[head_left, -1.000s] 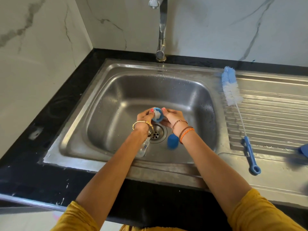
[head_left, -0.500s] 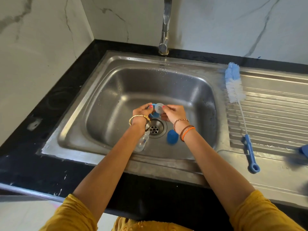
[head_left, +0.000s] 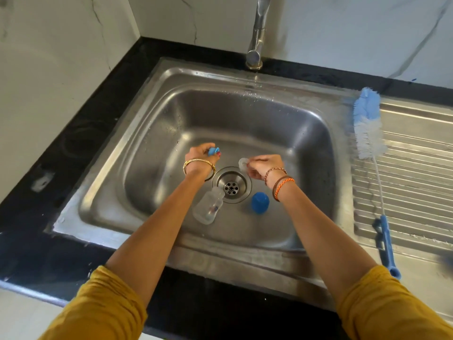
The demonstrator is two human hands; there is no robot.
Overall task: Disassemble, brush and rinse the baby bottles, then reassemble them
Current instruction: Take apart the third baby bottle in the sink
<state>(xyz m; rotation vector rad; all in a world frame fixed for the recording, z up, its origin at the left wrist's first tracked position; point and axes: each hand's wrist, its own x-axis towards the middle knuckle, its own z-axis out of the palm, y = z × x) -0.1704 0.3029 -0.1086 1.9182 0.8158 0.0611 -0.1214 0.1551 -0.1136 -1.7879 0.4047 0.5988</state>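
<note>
**Q:** State the condition of each hand.

**A:** My left hand (head_left: 199, 157) has its fingers curled round the blue collar ring (head_left: 213, 150); the ring shows at my fingertips, above the floor of the sink (head_left: 245, 114). My right hand (head_left: 263, 165) pinches the clear teat (head_left: 243, 164) at its rim. The two hands are apart, one on each side of the drain (head_left: 231, 185), and the ring and the teat are separate parts, not touching.

**Q:** Location of the bottle body?

**A:** The clear bottle (head_left: 208, 208) lies on its side on the sink floor, neck end just beside the near-left edge of the drain, base end towards the near wall of the sink. My left forearm passes over part of it. Neither hand touches it.

**Q:** Other parts in the sink?

**A:** One blue cap (head_left: 260, 202) rests on the floor just beside the near-right edge of the drain, below my right wrist. I cannot tell which way up it sits.

**Q:** Items outside the bowl?

**A:** The bottle brush (head_left: 372, 148) lies on the ribbed drainboard (head_left: 416, 173) along its left edge, beside the bowl: blue-and-white bristle head towards the far edge, blue handle towards the near edge. The tap (head_left: 256, 42) stands at the middle of the far edge of the sink; I see no stream from its spout. Droplets mark the far wall of the bowl beneath it.
</note>
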